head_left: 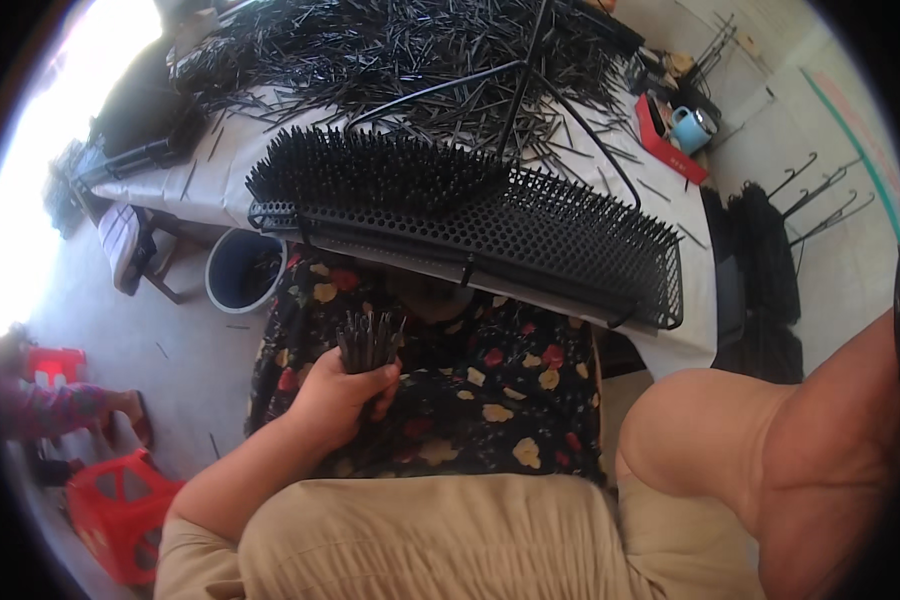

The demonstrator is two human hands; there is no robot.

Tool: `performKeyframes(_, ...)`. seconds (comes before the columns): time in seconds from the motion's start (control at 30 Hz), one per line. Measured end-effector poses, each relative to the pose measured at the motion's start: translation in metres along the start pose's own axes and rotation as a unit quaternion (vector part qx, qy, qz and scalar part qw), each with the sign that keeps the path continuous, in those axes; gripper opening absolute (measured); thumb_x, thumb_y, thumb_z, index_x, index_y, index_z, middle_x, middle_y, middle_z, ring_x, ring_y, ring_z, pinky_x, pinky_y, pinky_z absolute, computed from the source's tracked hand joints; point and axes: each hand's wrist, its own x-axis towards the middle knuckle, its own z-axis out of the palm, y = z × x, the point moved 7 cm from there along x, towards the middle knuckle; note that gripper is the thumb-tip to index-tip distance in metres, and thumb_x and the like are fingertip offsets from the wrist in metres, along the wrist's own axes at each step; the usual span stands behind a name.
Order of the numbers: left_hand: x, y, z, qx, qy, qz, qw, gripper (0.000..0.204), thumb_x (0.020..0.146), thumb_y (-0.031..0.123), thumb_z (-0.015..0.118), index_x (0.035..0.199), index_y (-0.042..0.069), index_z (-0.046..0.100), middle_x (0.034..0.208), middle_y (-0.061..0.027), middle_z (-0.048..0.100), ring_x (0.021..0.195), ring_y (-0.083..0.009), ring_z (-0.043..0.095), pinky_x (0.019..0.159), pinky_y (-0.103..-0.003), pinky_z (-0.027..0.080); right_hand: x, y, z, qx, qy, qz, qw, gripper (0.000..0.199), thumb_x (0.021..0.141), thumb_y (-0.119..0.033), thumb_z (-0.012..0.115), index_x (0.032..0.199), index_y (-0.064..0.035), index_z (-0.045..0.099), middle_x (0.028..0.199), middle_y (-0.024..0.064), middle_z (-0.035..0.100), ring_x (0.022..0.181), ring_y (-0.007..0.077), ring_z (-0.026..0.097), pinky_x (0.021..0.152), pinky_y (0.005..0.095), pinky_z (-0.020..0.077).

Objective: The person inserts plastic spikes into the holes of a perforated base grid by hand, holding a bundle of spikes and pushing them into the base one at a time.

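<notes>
Black, slender sticks stand in a tight bundle (368, 345) in the head view, gripped by the left hand (358, 393) — its fingers are curled right round the lower ends, with the thumb across the front and the tips pointing up. The hand is above a dark floral cloth (510, 410) patterned with red and cream flowers, just in front of the table edge. The right arm (820, 430) bends at the elbow and rises toward the right rim; its hand is out of the frame, so how far its fingers are open, or what they hold, cannot be told.

Beyond the bundle, a long black perforated rack (450, 235) lies along the near edge of the table (685, 345), which has a white covering. Upright dark pieces crowd the rack's left part, while its holes show plainly toward the right. Behind it spreads a large heap of loose black strips (390, 70), with thin bent rods (450, 82) rising in front.

At the table's right, a light blue mug (692, 130) sits at a red box (685, 165). On the left are a bucket (212, 275) with dark pieces inside — probably strips, though shadow blurs them — and a red plastic stool (95, 515).
</notes>
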Motion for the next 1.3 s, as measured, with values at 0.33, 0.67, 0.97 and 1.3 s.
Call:
performKeyframes(0.33, 0.006, 0.01, 0.006, 0.066, -0.035, -0.002, 0.997, 0.008, 0.089, 0.003, 0.063, 0.096, 0.002, 0.059, 0.073, -0.0045, 0.058, 0.06, -0.0139, 0.053, 0.053, -0.026, 0.042, -0.001, -0.016, -0.09, -0.157, -0.021, 0.129, 0.979, 0.032, 0.096, -0.018, 0.056, 0.119, 0.0035, 0.05, 0.114, 0.0174, 0.057, 0.097, 0.025, 0.056, 0.08, 0.0368, 0.0481)
performKeyframes(0.67, 0.006, 0.027, -0.012, -0.066, 0.037, 0.032, 0.997, 0.018, 0.092, 0.007, 0.061, 0.11, 0.004, 0.059, 0.089, -0.0075, 0.065, 0.068, -0.0127, 0.059, 0.051, -0.025, 0.044, -0.045, 0.196, 0.145, -0.114, 0.046, 0.435, 0.892, 0.04, 0.082, -0.003, 0.074, 0.117, 0.0021, 0.056, 0.09, 0.0049, 0.067, 0.075, 0.0094, 0.062, 0.062, 0.0223, 0.0494)
performKeyframes(0.97, 0.018, 0.035, -0.028, -0.061, 0.043, 0.027, 0.997, 0.016, 0.094, 0.012, 0.061, 0.109, 0.005, 0.06, 0.087, -0.0079, 0.067, 0.062, -0.0111, 0.058, 0.048, -0.022, 0.042, -0.109, 0.26, 0.203, 0.11, 0.065, 0.632, 0.764, 0.026, 0.086, 0.004, 0.067, 0.11, 0.0, 0.058, 0.092, 0.0073, 0.069, 0.085, 0.0098, 0.065, 0.075, 0.021, 0.0515)
performKeyframes(1.3, 0.027, 0.029, -0.048, -0.084, 0.091, -0.017, 0.992, 0.018, 0.09, 0.015, 0.068, 0.102, 0.004, 0.06, 0.078, -0.0048, 0.061, 0.057, -0.0121, 0.052, 0.045, -0.023, 0.037, -0.027, 0.281, 0.183, -0.323, 0.04, 0.121, 0.938, 0.033, 0.074, 0.003, 0.072, 0.1, -0.0078, 0.056, 0.07, 0.001, 0.065, 0.067, 0.0199, 0.065, 0.069, 0.0319, 0.0464)
